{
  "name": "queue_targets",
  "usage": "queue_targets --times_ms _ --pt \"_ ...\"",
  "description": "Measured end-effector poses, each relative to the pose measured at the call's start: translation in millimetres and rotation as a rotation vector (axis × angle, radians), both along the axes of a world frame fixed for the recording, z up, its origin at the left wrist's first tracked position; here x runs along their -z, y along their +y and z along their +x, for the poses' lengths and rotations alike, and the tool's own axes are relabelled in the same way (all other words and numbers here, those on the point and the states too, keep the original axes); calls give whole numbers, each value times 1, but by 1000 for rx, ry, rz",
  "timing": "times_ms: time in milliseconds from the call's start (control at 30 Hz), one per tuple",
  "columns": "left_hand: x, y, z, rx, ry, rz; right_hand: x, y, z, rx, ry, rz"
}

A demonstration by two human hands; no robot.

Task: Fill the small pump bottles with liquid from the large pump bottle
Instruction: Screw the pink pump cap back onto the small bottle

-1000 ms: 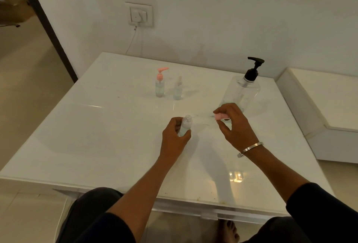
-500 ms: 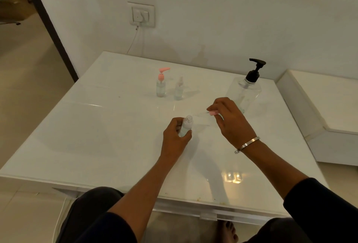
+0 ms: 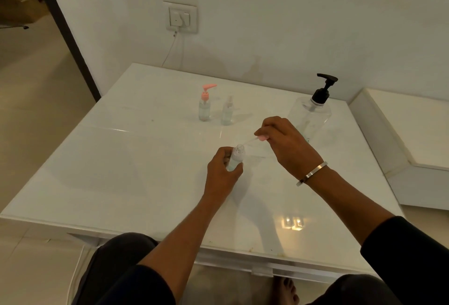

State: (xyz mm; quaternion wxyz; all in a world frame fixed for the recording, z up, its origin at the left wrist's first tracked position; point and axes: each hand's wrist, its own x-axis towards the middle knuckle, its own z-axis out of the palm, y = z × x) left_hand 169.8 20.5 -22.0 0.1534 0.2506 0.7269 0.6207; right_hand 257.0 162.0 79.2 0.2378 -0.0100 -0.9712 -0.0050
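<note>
Single head-worn wide-angle view, aimed forward and down over a white table (image 3: 126, 183).

The table is seen from the near edge at 6 o'clock, with the wall and its switch plate (image 3: 181, 17) met at 12 o'clock. Both forearms are taken in at close range, entering from 5 and 7 o'clock; the knees are caught along the bottom edge. A doorway is admitted at 10 o'clock, a low white ledge (image 3: 413, 134) at 3 o'clock. Only one view is given, so no overlap arises.
</note>
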Motion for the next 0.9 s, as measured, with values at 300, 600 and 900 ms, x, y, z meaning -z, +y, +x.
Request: queue_targets --times_ms 300,600,900 --pt "5 4 -1 -16 19 -43 2 -9 -15 -73 -236 14" --pt "10 6 -4 -13 7 -21 7 -20 -41 74 -399 -386" --pt "10 4 -3 5 -9 13 -6 -17 -51 115 -522 -380"
